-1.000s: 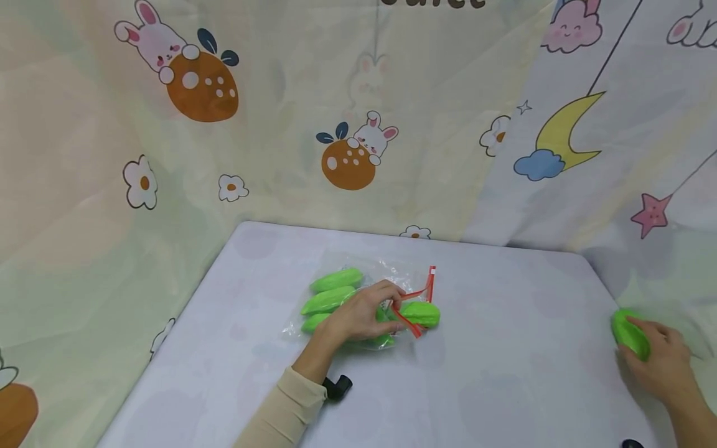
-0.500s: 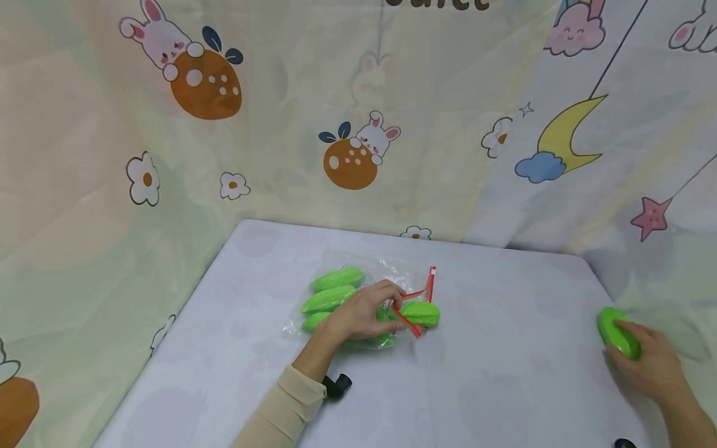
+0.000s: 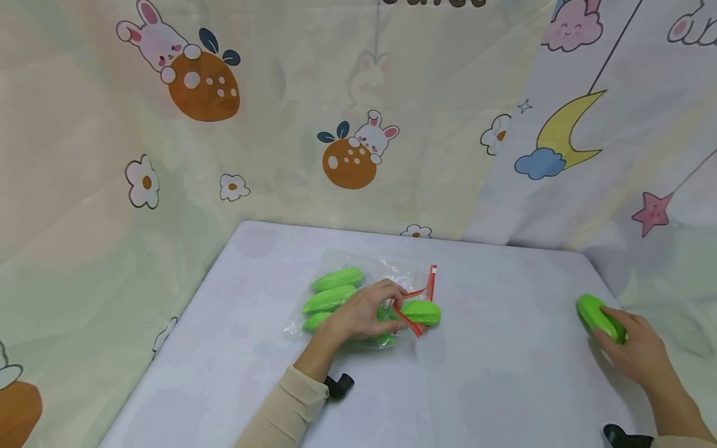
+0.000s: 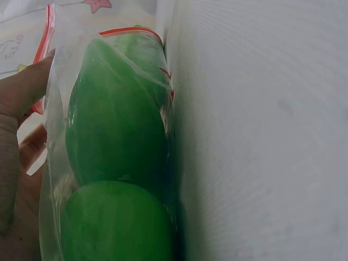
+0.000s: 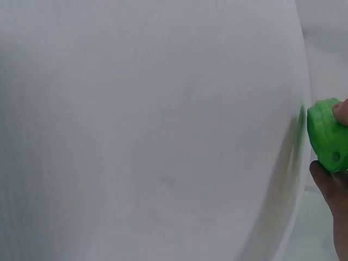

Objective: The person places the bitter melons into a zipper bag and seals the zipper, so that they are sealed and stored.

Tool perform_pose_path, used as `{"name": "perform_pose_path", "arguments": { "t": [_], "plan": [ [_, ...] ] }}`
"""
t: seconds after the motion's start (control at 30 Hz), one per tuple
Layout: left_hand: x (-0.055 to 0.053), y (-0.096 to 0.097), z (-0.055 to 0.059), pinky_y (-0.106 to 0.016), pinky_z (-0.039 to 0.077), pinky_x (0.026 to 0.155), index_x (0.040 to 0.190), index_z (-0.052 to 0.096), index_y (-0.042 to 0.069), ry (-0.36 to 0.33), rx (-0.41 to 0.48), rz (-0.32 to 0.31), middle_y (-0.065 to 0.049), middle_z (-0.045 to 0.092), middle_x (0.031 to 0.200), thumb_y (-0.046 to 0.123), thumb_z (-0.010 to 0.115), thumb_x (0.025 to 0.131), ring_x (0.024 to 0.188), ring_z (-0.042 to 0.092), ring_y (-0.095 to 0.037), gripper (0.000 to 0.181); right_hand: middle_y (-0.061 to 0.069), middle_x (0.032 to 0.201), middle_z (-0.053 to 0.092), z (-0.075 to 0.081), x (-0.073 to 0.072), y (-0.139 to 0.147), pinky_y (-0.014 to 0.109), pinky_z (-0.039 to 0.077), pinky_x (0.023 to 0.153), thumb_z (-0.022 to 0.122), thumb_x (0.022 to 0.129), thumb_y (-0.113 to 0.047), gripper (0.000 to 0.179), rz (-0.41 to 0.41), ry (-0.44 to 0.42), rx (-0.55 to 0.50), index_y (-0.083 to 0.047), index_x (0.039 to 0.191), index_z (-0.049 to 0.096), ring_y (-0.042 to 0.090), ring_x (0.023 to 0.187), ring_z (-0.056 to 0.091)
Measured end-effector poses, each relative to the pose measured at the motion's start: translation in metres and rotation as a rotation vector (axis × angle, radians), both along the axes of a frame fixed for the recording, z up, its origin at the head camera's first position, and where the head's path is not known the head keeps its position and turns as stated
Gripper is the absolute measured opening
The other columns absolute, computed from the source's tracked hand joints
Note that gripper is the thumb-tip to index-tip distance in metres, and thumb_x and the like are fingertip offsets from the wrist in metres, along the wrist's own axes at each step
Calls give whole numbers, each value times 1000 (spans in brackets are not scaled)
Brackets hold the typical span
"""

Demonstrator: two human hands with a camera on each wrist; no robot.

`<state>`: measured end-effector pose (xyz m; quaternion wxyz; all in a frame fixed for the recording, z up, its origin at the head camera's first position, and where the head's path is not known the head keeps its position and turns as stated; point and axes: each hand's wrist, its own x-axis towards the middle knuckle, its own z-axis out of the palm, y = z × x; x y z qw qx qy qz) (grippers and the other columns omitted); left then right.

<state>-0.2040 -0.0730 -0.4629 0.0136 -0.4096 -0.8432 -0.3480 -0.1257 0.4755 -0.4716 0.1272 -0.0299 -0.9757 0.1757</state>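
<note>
A clear zip bag (image 3: 386, 269) with a red seal strip (image 3: 431, 283) lies on the table, holding several bright green, cucumber-shaped toy vegetables (image 3: 333, 300). My left hand (image 3: 364, 314) grips the bag near its mouth, fingers and thumb curled at the red strip. One ridged green piece (image 3: 422, 313) sits at the opening, its end past the strip. Through the plastic, the left wrist view shows two large green pieces (image 4: 117, 117) close up. At the table's right edge, my right hand (image 3: 638, 348) holds another green toy vegetable (image 3: 596, 314), also seen as a ridged end (image 5: 325, 133) in the right wrist view.
The pale table (image 3: 504, 348) stretches between the hands. A patterned cloth backdrop (image 3: 426, 143) stands behind it and on both sides. Black wrist-worn devices show beside the left sleeve (image 3: 340, 387) and at the right wrist (image 3: 622, 437).
My right hand has moved left and slightly up, bringing the green toy vegetable in over the table's right edge. The left hand and the bag have stayed in place.
</note>
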Motion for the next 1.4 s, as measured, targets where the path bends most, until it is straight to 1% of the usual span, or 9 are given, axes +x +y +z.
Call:
{"name": "perform_pose_path", "arguments": {
  "t": [0.2, 0.4, 0.53, 0.97, 1.03, 1.13, 1.23, 1.27, 1.4],
  "plan": [
    [1, 0, 1, -31, 49, 104, 102, 55, 24, -7, 2, 10, 7, 60, 137, 37, 80, 90, 127, 56, -11, 31, 41, 129, 45, -7, -7, -16, 63, 40, 80, 66, 97, -13, 49, 62, 94, -35, 8, 139, 51, 59, 110, 47],
    [1, 0, 2, -32, 49, 105, 103, 55, 24, -8, 1, 5, 7, 60, 137, 36, 80, 90, 128, 56, -10, 30, 37, 130, 48, -12, -9, -34, 12, 36, 70, 69, 96, -12, 49, 84, 124, -71, 6, 140, 53, 56, 109, 50],
    [1, 1, 1, -31, 48, 104, 103, 55, 24, -11, -6, 8, 8, 59, 138, 35, 81, 90, 128, 56, -10, 31, 36, 131, 47, -11, -11, -44, -4, 25, 69, 70, 96, -10, 51, 101, 130, -104, 6, 141, 53, 55, 109, 50],
    [1, 2, 2, -31, 49, 104, 103, 56, 24, -17, 1, 2, 7, 59, 138, 37, 80, 90, 127, 56, -11, 30, 32, 133, 48, -9, -20, -63, -6, 26, 74, 71, 94, -6, 51, 153, 145, -124, 4, 141, 54, 53, 112, 51],
    [0, 2, 1, -31, 49, 104, 103, 56, 25, -20, -4, 5, 7, 59, 138, 37, 80, 90, 127, 56, -11, 30, 32, 134, 47, -9, -21, -67, -2, 36, 72, 71, 95, -8, 51, 146, 125, -123, 3, 142, 53, 52, 113, 50],
    [1, 2, 2, -32, 49, 104, 103, 55, 25, -24, -6, 7, 8, 59, 138, 36, 81, 90, 128, 56, -11, 30, 31, 135, 48, -9, -21, -73, -1, 38, 72, 71, 95, -9, 51, 140, 116, -132, 2, 142, 54, 52, 114, 50],
    [1, 2, 3, -32, 49, 104, 102, 55, 25, -26, -5, 8, 7, 59, 138, 35, 81, 90, 127, 56, -12, 31, 31, 134, 49, -8, -22, -79, -3, 37, 73, 71, 95, -7, 51, 150, 127, -157, 3, 141, 55, 51, 114, 51],
    [1, 2, 3, -32, 49, 104, 102, 55, 25, -27, -6, 8, 7, 59, 138, 36, 81, 90, 127, 56, -12, 31, 31, 134, 49, -7, -22, -81, -6, 29, 74, 71, 95, -7, 50, 154, 131, -167, 3, 141, 55, 51, 113, 52],
    [1, 2, 4, -32, 49, 105, 102, 55, 26, -31, -8, 7, 7, 59, 138, 36, 81, 90, 128, 56, -12, 30, 29, 134, 49, -5, -23, -86, -6, 30, 75, 71, 96, -9, 51, 168, 114, -185, 1, 142, 55, 49, 114, 52]
  ]
}}
